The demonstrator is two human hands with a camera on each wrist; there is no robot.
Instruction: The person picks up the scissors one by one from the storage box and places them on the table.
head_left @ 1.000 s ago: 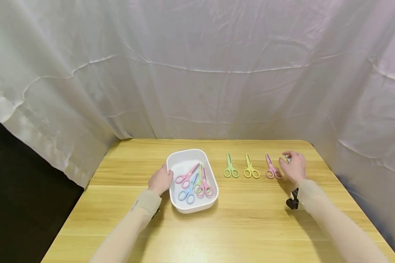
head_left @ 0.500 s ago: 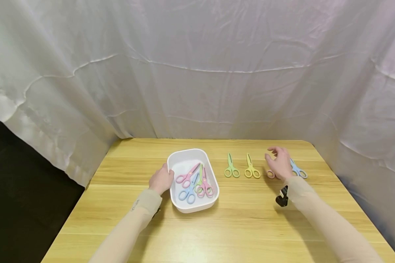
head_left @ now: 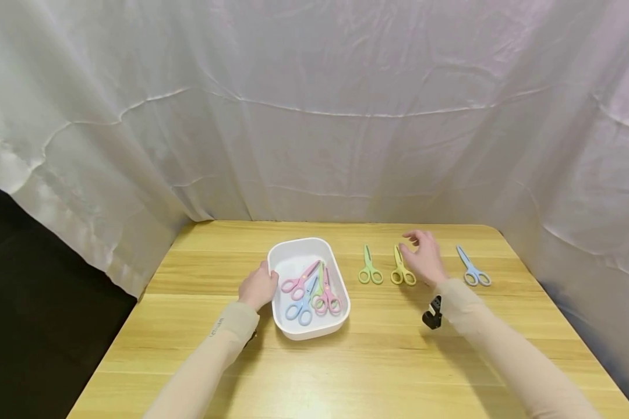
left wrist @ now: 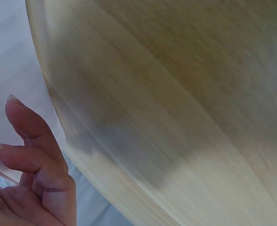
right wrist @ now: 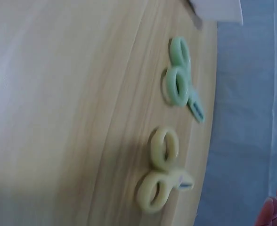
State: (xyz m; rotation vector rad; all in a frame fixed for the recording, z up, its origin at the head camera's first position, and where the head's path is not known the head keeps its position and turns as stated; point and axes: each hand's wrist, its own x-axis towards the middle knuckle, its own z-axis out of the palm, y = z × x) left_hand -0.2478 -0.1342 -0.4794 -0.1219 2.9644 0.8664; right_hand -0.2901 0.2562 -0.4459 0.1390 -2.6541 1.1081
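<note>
My left hand [head_left: 258,287] grips the left rim of a white plastic bin [head_left: 314,334], thumb over the edge. Inside the bin lie pink scissors [head_left: 327,295], a second pink pair [head_left: 300,281], a blue pair and a green pair, overlapping. My right hand [head_left: 424,257] hovers just right of yellow scissors [head_left: 400,268], its fingers loosely bent and holding nothing. In the right wrist view only its fingertips [right wrist: 275,207] show, apart from the yellow scissors [right wrist: 176,177]. Green scissors [head_left: 368,266] lie left of the yellow pair, blue scissors [head_left: 469,267] to the right.
The wooden table [head_left: 377,366] carries the loose scissors in a row, blades pointing to the back edge. Behind it hangs a pale curtain [head_left: 325,151]. A black area [head_left: 31,314] lies beyond the table's left side.
My right hand has moved left, away from the blue scissors, past the pink pair, which it now hides, to beside the yellow pair. My left hand stays on the bin.
</note>
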